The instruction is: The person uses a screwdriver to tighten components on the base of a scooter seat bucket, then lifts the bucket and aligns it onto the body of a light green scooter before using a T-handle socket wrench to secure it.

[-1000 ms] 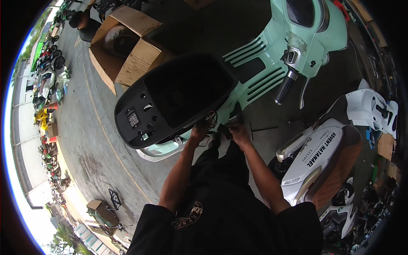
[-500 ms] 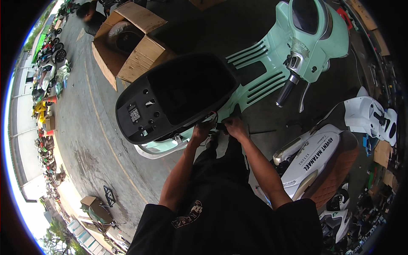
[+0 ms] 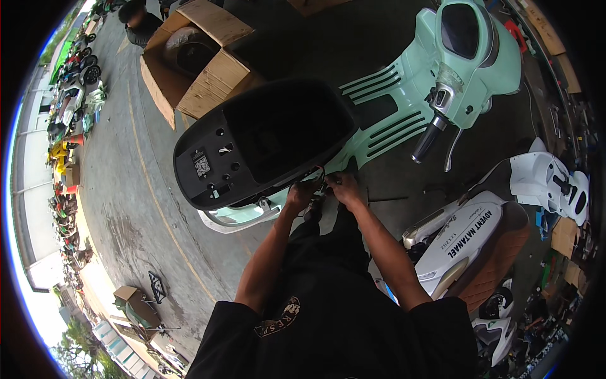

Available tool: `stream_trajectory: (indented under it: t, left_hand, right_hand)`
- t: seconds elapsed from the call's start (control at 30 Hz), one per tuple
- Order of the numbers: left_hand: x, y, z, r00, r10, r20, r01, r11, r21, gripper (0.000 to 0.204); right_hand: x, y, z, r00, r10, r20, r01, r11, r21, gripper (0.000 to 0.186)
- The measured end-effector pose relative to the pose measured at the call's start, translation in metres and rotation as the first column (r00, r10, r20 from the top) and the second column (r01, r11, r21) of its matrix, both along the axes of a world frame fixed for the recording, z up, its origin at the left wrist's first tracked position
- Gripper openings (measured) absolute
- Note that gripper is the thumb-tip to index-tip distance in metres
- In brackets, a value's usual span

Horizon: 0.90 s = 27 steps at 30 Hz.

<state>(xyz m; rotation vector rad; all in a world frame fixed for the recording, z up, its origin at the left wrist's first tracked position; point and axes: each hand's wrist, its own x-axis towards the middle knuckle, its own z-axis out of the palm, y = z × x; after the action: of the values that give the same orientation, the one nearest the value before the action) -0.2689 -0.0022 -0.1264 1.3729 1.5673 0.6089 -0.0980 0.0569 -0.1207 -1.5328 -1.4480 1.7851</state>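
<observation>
A mint-green scooter (image 3: 379,136) stands in front of me, its black under-seat storage tub (image 3: 265,170) exposed. At the tub's near side, my left hand (image 3: 303,194) is closed, fingers curled beside the green body edge. My right hand (image 3: 344,189) is closed just right of it, fingertips pinched and almost meeting the left ones. A thin reddish wire (image 3: 322,169) loops up from the tub edge above my fingers. What the fingers hold is small, dark and mostly hidden.
An open cardboard box (image 3: 214,82) with a wrapped item stands beyond the tub. To my right is a white scooter with a brown quilted seat (image 3: 495,271). A handlebar grip and brake lever (image 3: 449,151) jut toward me. A person (image 3: 140,24) is at the far left.
My right hand has turned slightly, and its fingertips are now pinched nearer my left hand. The reddish wire shows more above the fingers. The whole view has shifted slightly.
</observation>
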Motion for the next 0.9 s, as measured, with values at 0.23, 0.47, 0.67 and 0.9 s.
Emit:
stream_trajectory:
  t: [0.23, 0.47, 0.67, 0.9]
  left_hand:
    - [0.007, 0.007, 0.015, 0.995, -0.069, -0.072, 0.070, 0.997, 0.023, 0.031]
    - [0.004, 0.004, 0.012, 0.999, 0.023, 0.042, -0.022, 1.000, -0.012, 0.027]
    - [0.013, 0.014, 0.034, 0.899, 0.343, 0.271, -0.229, 0.897, -0.378, 0.032]
    - [0.010, 0.009, 0.024, 0.799, 0.430, 0.421, -0.241, 0.870, -0.431, 0.034]
  right_hand:
    - [0.002, 0.001, 0.003, 0.993, -0.112, 0.049, 0.114, 0.993, -0.040, 0.029]
    - [0.002, -0.002, 0.005, 0.995, -0.014, 0.100, 0.000, 0.990, 0.139, 0.028]
    - [-0.004, 0.002, 0.004, 0.997, -0.026, 0.074, 0.002, 0.951, 0.309, 0.022]
    - [-0.006, -0.006, 0.011, 0.995, 0.017, 0.102, -0.057, 0.913, 0.403, 0.018]
